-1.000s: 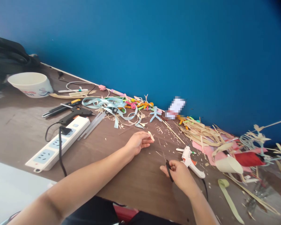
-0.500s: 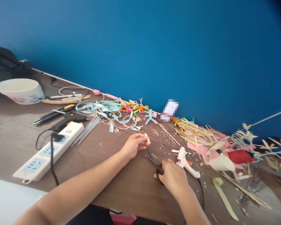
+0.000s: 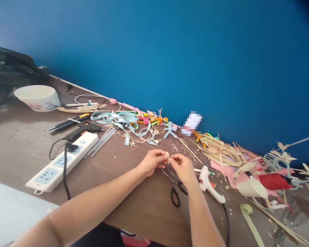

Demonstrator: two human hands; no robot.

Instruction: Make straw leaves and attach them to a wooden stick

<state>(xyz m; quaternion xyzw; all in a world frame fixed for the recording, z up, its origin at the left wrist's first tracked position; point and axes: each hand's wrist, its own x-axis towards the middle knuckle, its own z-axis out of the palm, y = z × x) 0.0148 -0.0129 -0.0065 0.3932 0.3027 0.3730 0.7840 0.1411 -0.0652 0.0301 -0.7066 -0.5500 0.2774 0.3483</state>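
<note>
A small pale strip piece is pinched between the fingertips of my left hand. My right hand meets it from the other side, its thumb and fingers closed on the same piece. Black-handled scissors lie on the table just below my hands, blades partly hidden under them. To the right of my right hand rests a white glue gun with its cord running toward the front edge.
A white power strip, a black glue gun and a white bowl are at left. Light blue ribbon lies behind my hands. Straw-coloured strips, a red roll and a green ribbon are at right.
My right hand has let go of the scissors, which now lie on the table, and has moved up to the pale piece in my left hand. The whole view has shifted slightly.
</note>
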